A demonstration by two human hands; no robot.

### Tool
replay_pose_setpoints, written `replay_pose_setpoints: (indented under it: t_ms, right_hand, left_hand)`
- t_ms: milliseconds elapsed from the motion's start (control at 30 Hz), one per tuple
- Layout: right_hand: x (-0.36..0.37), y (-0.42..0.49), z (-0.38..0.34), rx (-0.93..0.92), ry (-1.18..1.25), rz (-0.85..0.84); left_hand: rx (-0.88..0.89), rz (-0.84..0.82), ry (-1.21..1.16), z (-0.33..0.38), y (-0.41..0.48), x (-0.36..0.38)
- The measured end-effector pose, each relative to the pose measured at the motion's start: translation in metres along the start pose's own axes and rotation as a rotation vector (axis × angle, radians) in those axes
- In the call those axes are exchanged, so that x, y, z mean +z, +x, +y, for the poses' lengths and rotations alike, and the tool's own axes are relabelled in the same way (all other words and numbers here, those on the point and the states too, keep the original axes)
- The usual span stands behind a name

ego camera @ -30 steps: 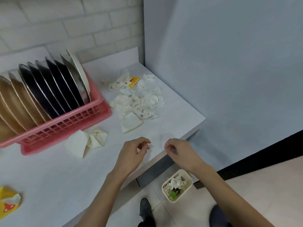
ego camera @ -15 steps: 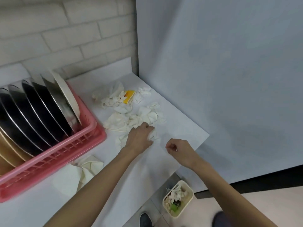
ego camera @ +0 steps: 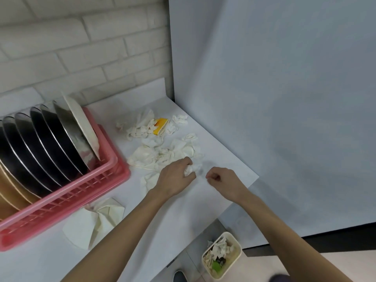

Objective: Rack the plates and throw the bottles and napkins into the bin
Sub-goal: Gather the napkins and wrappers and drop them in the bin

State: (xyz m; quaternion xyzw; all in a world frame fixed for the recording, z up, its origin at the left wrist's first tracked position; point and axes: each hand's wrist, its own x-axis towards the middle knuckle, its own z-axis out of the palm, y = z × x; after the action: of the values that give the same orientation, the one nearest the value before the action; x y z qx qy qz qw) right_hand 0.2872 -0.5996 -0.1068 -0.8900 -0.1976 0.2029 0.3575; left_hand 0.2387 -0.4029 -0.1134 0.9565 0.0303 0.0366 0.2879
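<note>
Worktop (ego camera: pixel 183 210): pink rack (ego camera: pixel 67 192) on the left, plates (ego camera: pixel 50 139) standing on edge in it. Loose napkin pile (ego camera: pixel 162 151) toward the back right corner. Bin (ego camera: pixel 240 249) on the floor below the worktop's edge. Left hand (ego camera: pixel 175 178) at the pile's near edge, grip curled round a crumpled napkin (ego camera: pixel 188 169). Right hand (ego camera: pixel 223 180) just beside it, fingers curled, nothing visible in its grip.

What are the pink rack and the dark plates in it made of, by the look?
The pink rack looks like moulded plastic, matte, with a slotted lattice wall. The dark plates seem glossy, with bright thin rims; metal or glazed ceramic, I cannot tell.
</note>
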Motion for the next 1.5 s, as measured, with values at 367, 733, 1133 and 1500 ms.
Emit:
replay_pose_setpoints:
  t_ms: [367,733,1133,1500]
  right_hand:
    - [-0.006,0.013,-0.004,-0.016,0.213,-0.065]
    - [-0.004,0.053,0.010,-0.200,-0.165,0.084]
    - [0.016,0.122,0.008,-0.204,-0.739,-0.034]
    - [0.004,0.120,0.020,-0.116,-0.333,0.101]
  left_hand:
    - [-0.159,0.035,-0.423,0.010,-0.012,-0.004]
    - [-0.406,0.090,-0.678,0.008,-0.021,-0.019]
    - [-0.467,0.154,-0.677,0.008,-0.017,-0.031]
    - [-0.342,0.182,-0.564,-0.012,-0.009,-0.026]
